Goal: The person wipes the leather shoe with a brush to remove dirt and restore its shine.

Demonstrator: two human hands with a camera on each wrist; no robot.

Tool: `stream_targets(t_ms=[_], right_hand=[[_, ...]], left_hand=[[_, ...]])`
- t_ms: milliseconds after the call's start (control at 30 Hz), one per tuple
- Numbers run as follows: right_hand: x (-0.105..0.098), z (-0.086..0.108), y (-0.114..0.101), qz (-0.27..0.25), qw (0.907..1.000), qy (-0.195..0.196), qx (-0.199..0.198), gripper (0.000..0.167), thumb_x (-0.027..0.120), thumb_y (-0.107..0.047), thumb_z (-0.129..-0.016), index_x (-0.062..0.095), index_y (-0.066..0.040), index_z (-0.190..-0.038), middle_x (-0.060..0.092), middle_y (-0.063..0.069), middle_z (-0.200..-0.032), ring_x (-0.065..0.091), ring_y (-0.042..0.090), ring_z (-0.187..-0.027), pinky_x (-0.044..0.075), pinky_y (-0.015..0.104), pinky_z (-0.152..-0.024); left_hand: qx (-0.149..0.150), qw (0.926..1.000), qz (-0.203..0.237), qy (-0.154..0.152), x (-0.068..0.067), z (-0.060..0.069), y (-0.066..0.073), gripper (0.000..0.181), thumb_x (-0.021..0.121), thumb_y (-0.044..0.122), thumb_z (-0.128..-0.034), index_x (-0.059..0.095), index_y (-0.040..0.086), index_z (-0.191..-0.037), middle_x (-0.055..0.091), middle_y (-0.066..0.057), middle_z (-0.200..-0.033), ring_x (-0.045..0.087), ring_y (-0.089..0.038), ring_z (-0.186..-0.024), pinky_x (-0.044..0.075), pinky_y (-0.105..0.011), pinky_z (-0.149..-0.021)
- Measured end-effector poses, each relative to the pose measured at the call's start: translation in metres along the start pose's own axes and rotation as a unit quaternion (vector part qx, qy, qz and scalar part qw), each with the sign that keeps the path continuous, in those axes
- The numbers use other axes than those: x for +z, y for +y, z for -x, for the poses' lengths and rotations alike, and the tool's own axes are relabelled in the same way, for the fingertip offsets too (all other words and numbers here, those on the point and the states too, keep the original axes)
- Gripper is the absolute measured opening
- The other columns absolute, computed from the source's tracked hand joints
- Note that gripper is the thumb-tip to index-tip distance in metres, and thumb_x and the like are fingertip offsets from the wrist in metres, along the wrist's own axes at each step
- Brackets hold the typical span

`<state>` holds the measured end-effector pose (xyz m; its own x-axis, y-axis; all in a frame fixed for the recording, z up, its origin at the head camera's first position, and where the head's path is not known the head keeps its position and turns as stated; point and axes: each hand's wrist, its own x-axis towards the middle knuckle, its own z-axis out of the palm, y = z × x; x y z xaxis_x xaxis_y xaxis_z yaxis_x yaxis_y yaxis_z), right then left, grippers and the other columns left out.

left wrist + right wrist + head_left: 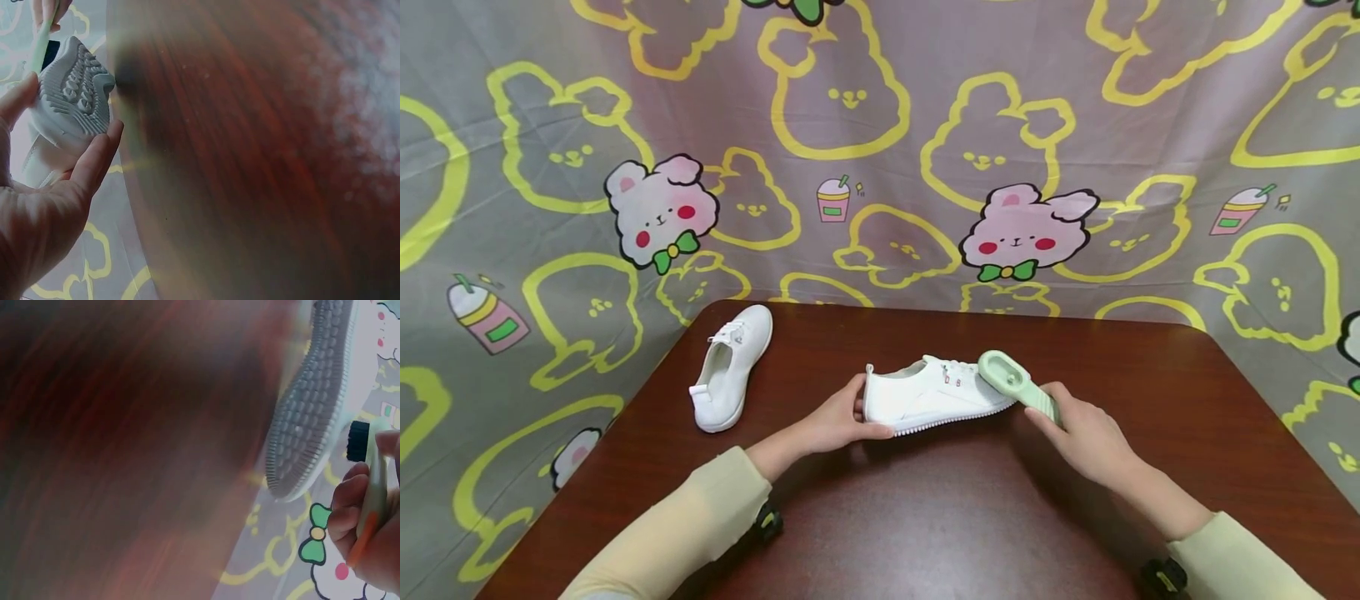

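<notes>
A white lace-up shoe is held above the table, its toe pointing right. My left hand grips it by the heel, thumb and fingers on either side; the left wrist view shows the ridged sole between them. In my right hand is a light green shoe brush, gripped by its handle, with its head over the toe area of the shoe. Dark bristles on the brush face the shoe in the right wrist view. Whether the bristles touch the shoe I cannot tell.
The matching white shoe lies upright at the table's left side, its toe toward the back. A dark reddish-brown table is under both hands. Behind and beside it hangs a patterned cloth.
</notes>
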<state>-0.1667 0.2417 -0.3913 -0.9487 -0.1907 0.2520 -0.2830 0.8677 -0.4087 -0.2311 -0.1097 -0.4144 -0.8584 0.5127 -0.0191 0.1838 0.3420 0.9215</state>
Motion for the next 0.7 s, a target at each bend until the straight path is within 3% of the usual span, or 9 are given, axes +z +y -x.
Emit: stream_targets(t_ms=[233, 533, 633, 700], right_hand=[[0.001, -0.001, -0.013, -0.029, 0.9987, -0.016, -0.039, 0.036, 0.060, -0.034, -0.097, 0.050, -0.009, -0.120, 0.048, -0.005, -0.073, 0.044, 0.013, -0.064, 0.036, 0.032, -0.055], [-0.004, -0.005, 0.008, -0.041, 0.9974, -0.034, 0.049, 0.044, 0.054, -0.039, -0.100, 0.048, -0.002, -0.123, 0.045, 0.001, -0.070, 0.044, 0.018, -0.063, 0.035, 0.033, -0.054], [-0.006, -0.002, 0.009, -0.054, 0.9975, -0.021, 0.040, 0.041, 0.054, -0.038, -0.100, 0.049, -0.004, -0.122, 0.046, 0.001, -0.071, 0.045, 0.018, -0.065, 0.036, 0.034, -0.056], [-0.005, 0.001, 0.003, -0.062, 0.9978, -0.016, 0.018, 0.039, 0.056, -0.036, -0.099, 0.050, -0.005, -0.121, 0.048, 0.000, -0.073, 0.046, 0.018, -0.067, 0.037, 0.033, -0.058]], left_hand=[[0.005, 1.0000, -0.006, 0.002, 0.000, 0.000, 0.001, 0.080, 0.082, 0.013, -0.0783, 0.031, 0.000, -0.138, 0.064, -0.017, -0.111, 0.065, -0.020, -0.099, 0.052, -0.031, -0.081], [0.003, 0.9998, -0.018, 0.006, 0.001, 0.000, 0.003, 0.081, 0.083, 0.014, -0.0776, 0.031, -0.001, -0.139, 0.061, -0.017, -0.116, 0.063, -0.020, -0.101, 0.052, -0.032, -0.082], [0.001, 0.9997, -0.022, 0.006, 0.000, 0.000, 0.003, 0.081, 0.083, 0.014, -0.0774, 0.032, 0.000, -0.139, 0.061, -0.017, -0.117, 0.063, -0.020, -0.102, 0.052, -0.031, -0.081], [-0.001, 0.9996, -0.028, 0.006, -0.001, 0.004, 0.010, 0.081, 0.083, 0.012, -0.0779, 0.031, -0.001, -0.139, 0.060, -0.018, -0.118, 0.063, -0.021, -0.102, 0.052, -0.032, -0.081]])
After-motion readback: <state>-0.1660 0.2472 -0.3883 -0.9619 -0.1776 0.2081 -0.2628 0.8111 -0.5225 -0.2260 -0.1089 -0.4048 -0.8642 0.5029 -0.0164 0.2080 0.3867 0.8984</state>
